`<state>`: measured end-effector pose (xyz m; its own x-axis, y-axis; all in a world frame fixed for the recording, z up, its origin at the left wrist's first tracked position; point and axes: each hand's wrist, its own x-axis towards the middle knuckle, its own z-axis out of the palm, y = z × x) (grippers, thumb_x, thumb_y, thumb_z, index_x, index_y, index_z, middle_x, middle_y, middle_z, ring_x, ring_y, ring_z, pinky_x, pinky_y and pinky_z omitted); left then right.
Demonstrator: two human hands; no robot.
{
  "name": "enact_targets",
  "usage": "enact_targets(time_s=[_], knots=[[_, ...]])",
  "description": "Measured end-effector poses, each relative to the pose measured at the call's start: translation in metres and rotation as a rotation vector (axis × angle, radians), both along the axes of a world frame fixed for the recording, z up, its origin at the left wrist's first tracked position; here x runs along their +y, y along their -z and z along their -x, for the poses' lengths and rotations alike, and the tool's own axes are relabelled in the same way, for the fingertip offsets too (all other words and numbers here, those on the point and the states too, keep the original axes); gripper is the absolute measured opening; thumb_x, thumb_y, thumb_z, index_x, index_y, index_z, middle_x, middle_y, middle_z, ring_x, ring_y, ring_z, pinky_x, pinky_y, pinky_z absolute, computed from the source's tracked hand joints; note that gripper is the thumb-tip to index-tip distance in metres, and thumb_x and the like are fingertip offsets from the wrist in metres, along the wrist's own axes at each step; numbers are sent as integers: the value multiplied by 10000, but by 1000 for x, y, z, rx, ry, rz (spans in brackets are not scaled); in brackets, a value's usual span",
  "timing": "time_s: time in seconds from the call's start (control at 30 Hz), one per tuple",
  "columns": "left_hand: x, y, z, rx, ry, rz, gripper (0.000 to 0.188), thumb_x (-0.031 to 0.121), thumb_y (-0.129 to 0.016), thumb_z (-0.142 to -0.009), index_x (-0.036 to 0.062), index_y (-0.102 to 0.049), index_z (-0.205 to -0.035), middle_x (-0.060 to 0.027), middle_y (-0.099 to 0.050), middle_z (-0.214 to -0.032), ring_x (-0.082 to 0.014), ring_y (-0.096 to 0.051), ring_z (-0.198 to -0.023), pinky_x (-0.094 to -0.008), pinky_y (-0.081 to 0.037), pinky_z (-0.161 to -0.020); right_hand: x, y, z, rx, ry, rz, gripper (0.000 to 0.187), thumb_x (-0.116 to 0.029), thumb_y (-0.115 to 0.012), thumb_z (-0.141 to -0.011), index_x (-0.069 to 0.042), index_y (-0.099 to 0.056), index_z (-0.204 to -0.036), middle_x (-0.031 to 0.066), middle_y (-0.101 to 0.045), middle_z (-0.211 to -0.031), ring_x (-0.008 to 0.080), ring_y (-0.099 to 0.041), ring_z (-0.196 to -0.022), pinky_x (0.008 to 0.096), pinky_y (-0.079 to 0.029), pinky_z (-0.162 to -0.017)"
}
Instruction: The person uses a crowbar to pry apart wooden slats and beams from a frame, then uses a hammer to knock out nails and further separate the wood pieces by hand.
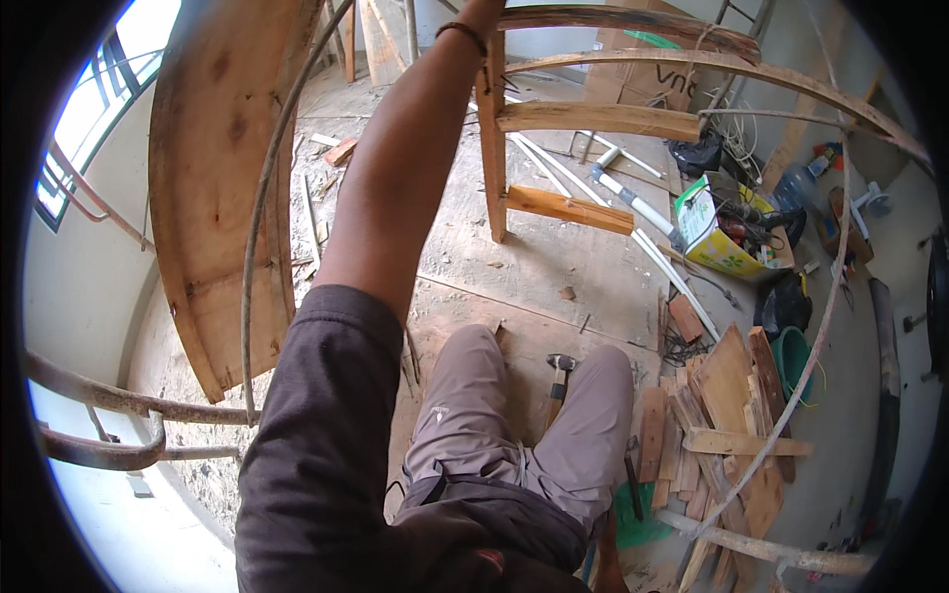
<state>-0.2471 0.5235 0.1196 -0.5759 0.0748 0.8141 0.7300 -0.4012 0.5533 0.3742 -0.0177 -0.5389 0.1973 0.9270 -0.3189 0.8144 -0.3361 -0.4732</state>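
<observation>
My left arm reaches up and away to the top edge, with a dark bracelet (463,35) at the wrist. Only the base of my left hand (483,12) shows, beside the top of an upright wooden post (491,148); its fingers are cut off. Wooden rails (598,120) run rightward from that post. A hammer (559,381) lies between my knees, its metal head pointing away from me. My right hand does not show clearly; a patch of skin at the lower edge could be a limb, but I cannot tell which part.
A curved wooden panel (222,198) stands at left beside bent metal bars (109,395). Scrap wood (736,395) is piled at right near a green bucket (791,361). Beyond sit a box of tools (727,232), white pipes (554,168) and a carton (623,74).
</observation>
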Motion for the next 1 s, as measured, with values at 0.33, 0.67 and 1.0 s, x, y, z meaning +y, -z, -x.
enact_targets(time_s=[0.33,0.67,1.0], knots=[[-13,0,27,-187,33,50,604,485,-710,-775,78,-608,-1209,-178,-685,-1061,-342,-660,-991,-426,-512,-868,15,-53,-17,295,-129,-322,346,-303,-474,-1019,2,-585,-1139,147,-610,-881,280,-607,-812,414,-496,-737],[-22,0,63,-103,303,-52,441,277,-825,-788,24,-661,-1110,-86,-701,-918,-182,-655,-824,-338,-533,-721,139,-247,34,984,156,49,379,-447,-440,-1039,-79,-476,-954,1,-466,-613,84,-435,-430,242,-374,-387],[-40,0,55,-36,570,-55,347,178,-728,-848,58,-652,-1165,-51,-690,-994,-140,-650,-859,-302,-541,-719,240,-306,151,785,-182,108,312,-369,-496,-1031,-74,-499,-929,-19,-443,-612,59,-401,-437,235,-341,-381]])
